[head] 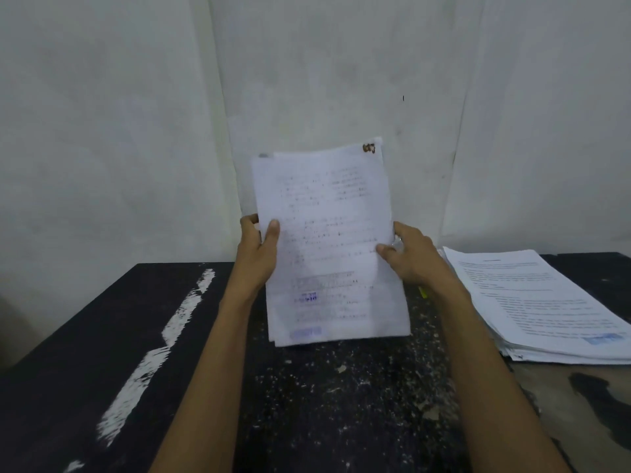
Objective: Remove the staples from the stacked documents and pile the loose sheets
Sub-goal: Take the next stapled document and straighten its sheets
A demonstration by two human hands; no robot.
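Where the view is nearest, a dark table (pixel 341 404) is seen, flecked with pale specks and crossed on its left by a white paint streak (pixel 170 329). Two bare forearms are stretched over it. A document (pixel 324 213) of several sheets is held upright over the middle of the table, facing the camera; whether its lower edge touches the tabletop cannot be told. Its left edge is pinched by the left hand (pixel 259 247), thumb on the front, fingers curled behind. Its right edge is gripped by the right hand (pixel 409 257), thumb pressed on the front sheet. Printed lines are seen on the page but are too blurred to be read. A blue stamp (pixel 309 298) low on the page and a blue band (pixel 305 333) at the bottom edge cannot be read either. A rust-brown mark (pixel 369 148) is seen at the top right corner. A small yellow-green object (pixel 422 292) is partly hidden beside the right wrist. A pile of printed sheets (pixel 532 302) is laid flat on the table's right side, apart from the held document, text illegible. A pale stained wall (pixel 307 63) is seen behind.
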